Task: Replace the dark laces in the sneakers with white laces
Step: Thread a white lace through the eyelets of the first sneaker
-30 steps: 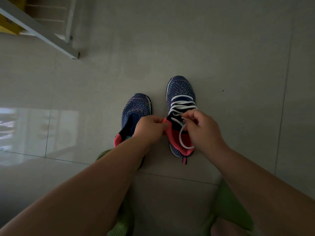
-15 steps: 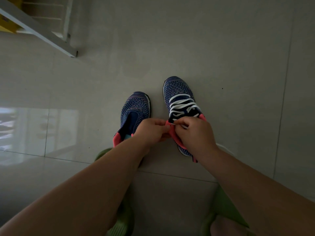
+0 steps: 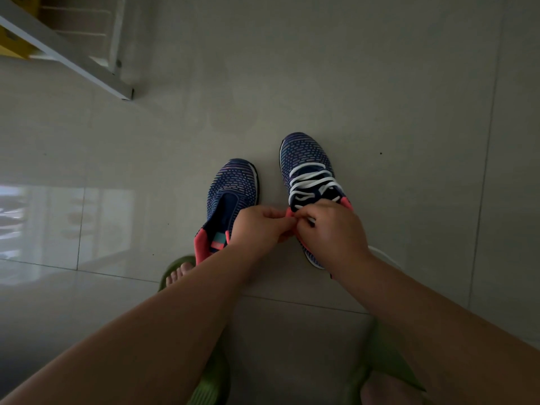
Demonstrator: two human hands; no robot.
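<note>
Two blue knit sneakers with pink collars stand side by side on the tiled floor. The left sneaker (image 3: 232,188) has no lace in it. The right sneaker (image 3: 306,162) carries a white lace (image 3: 311,182) crossed through its eyelets. My left hand (image 3: 257,229) pinches the pink collar edge of the right sneaker. My right hand (image 3: 333,229) pinches the white lace at the top eyelets, right beside the left fingers. A loose stretch of white lace (image 3: 382,254) trails on the floor behind my right wrist. No dark lace shows.
My feet wear green slippers, the left slipper (image 3: 175,267) just behind the left sneaker and the right slipper (image 3: 385,363) at the bottom. A white metal frame (image 3: 73,61) juts in at the top left. Glossy floor tiles (image 3: 409,112) lie all around.
The loop of white lace over the collar has been drawn down and my right hand has dropped onto the top eyelets, meeting the left fingers. The right sneaker has turned slightly.
</note>
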